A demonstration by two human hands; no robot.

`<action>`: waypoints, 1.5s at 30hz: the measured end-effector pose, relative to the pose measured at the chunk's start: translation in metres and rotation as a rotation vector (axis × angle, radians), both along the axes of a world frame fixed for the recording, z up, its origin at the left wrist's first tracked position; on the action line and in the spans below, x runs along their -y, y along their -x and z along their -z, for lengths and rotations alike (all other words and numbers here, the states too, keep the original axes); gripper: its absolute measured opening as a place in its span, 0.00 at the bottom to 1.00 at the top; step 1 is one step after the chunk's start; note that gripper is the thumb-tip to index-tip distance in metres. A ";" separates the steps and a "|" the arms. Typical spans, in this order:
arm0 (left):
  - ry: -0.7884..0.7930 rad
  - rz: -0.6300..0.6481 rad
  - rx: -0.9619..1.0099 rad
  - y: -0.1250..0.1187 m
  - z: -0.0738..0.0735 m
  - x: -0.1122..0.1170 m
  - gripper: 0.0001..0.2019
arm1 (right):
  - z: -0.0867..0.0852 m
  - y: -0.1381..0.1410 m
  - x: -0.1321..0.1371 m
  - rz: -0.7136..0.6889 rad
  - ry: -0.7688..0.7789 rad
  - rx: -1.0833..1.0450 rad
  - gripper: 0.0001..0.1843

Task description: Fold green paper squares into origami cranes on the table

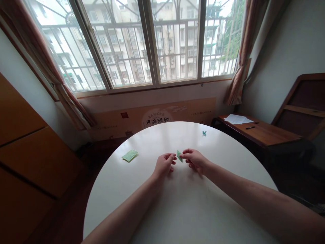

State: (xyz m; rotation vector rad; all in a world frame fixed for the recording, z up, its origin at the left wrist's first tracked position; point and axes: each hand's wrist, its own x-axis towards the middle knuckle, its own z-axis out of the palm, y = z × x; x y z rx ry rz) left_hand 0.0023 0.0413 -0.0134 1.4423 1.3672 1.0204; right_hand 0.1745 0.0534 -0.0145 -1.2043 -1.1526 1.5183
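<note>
Over the middle of the white round table (193, 210), a small piece of folded green paper (179, 156), triangular in shape, is pinched by my right hand (195, 159) between thumb and forefinger. My left hand (165, 164) is at the paper's left edge, its thumb and forefinger closed together. Whether those fingertips touch the paper or hold a bit of it, I cannot tell. To the left on the tabletop lies a light green packet or stack of paper (130, 156). A tiny teal folded figure (204, 133), like a paper crane, stands near the far edge.
A low wooden bench (276, 134) at the right bears white sheets of paper (237, 119) and a dark pen (251, 127). Beyond the table are a printed cardboard panel (111, 123) and a barred window (175, 51). An orange-brown cabinet (27, 162) stands on the left.
</note>
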 end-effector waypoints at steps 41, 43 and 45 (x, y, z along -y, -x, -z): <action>-0.322 0.060 -0.019 0.010 0.004 0.010 0.06 | 0.016 0.006 0.011 -0.214 -0.232 0.057 0.19; -0.310 0.052 -0.021 0.010 0.003 0.010 0.08 | 0.016 0.005 0.011 -0.211 -0.228 0.052 0.19; -0.280 0.050 0.011 0.010 0.002 0.010 0.09 | 0.015 0.005 0.011 -0.204 -0.220 0.049 0.19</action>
